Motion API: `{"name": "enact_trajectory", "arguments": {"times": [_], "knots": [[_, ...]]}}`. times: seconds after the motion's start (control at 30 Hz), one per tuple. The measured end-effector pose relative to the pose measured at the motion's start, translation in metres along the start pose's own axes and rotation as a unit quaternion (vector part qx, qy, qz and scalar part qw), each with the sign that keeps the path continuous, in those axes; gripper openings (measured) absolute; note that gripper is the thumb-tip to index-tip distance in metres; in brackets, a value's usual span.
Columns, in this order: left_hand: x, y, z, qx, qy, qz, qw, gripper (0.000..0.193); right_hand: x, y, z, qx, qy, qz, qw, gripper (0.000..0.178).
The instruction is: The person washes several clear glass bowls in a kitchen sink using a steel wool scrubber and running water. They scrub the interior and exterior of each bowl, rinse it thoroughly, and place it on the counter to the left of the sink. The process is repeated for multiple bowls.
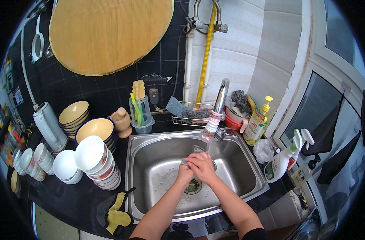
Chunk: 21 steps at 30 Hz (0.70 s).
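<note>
Both my hands are together over the sink, below the faucet, whose pink and white nozzle lets water run down. My left hand is closed, mostly covered by the right. Across it, my right hand lies with its fingers bent and pressed together. A greyish edge shows by the left fingers, but I cannot make out what it is. Just beyond the fingertips is a clear, shiny shape, partly hidden. Under my wrists the drain holds some greenish bits.
Stacked white bowls and yellow bowls stand left of the sink, beside yellow gloves. Behind it are a wire rack and a utensil holder. A yellow-pump bottle and a spray bottle stand right.
</note>
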State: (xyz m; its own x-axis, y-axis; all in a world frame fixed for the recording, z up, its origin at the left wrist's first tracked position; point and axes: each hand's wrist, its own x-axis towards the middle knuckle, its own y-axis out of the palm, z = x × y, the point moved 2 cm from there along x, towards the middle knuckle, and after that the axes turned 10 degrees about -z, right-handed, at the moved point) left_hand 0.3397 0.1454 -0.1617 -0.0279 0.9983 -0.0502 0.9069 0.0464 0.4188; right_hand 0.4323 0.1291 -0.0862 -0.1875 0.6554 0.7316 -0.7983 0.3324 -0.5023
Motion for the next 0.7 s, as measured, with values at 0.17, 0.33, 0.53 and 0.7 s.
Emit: {"name": "enact_trajectory", "arguments": {"times": [0.17, 0.33, 0.53, 0.7], "knots": [[-0.004, 0.006, 0.0, -0.019, 0.001, 0.115, 0.993, 0.01, 0.011, -0.005, -0.026, -0.054, 0.036, -0.073, 0.995, 0.022], [-0.009, 0.011, -0.019, -0.114, -0.035, 0.136, 0.984, 0.01, -0.023, 0.008, -0.103, 0.332, 0.37, -0.08, 0.864, 0.041], [0.005, -0.003, -0.014, -0.272, -0.038, 0.014, 0.961, 0.01, -0.025, 0.032, -0.049, 0.153, 0.205, -0.054, 0.965, 0.054], [0.008, -0.016, 0.004, -0.228, -0.1, -0.04, 0.968, 0.013, -0.003, 0.027, -0.003, -0.095, 0.025, 0.035, 0.995, 0.041]]}}
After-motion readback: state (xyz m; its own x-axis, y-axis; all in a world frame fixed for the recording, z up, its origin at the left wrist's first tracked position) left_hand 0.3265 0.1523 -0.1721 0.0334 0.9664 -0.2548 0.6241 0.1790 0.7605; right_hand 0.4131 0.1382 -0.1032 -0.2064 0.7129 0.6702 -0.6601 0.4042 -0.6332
